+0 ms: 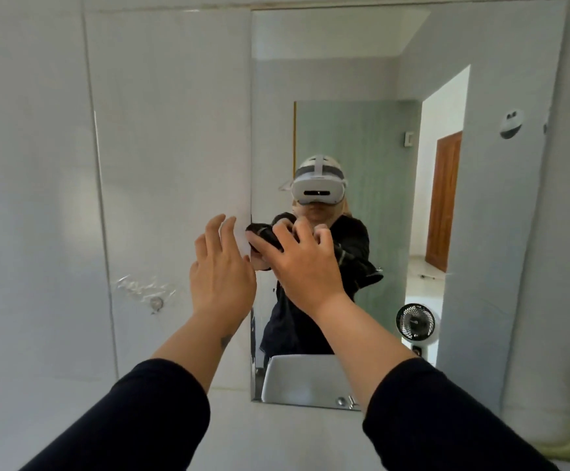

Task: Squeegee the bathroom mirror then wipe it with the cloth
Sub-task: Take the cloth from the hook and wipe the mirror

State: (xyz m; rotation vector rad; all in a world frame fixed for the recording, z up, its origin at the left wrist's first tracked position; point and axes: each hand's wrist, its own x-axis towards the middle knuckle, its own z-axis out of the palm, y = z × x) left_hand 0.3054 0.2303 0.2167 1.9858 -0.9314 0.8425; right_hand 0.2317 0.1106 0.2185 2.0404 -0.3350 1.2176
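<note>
Mirror, one tall rectangular frameless pane, hangs on the pale wall ahead of us. We raise two hands to it, sleeves dark. Our right hand presses one dark crumpled cloth against the glass near its left edge, fingers spread over it. Our left hand hovers open beside it, gripping nothing. One round black fan shows reflected.

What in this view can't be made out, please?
- Cloth: dark bundle mostly hidden behind the right hand; grip unclear.
- Squeegee: none seen anywhere.
- Left hand: open; contact with the mirror edge unclear.
- Basin: cut off by the mirror's bottom edge and the right forearm.
</note>
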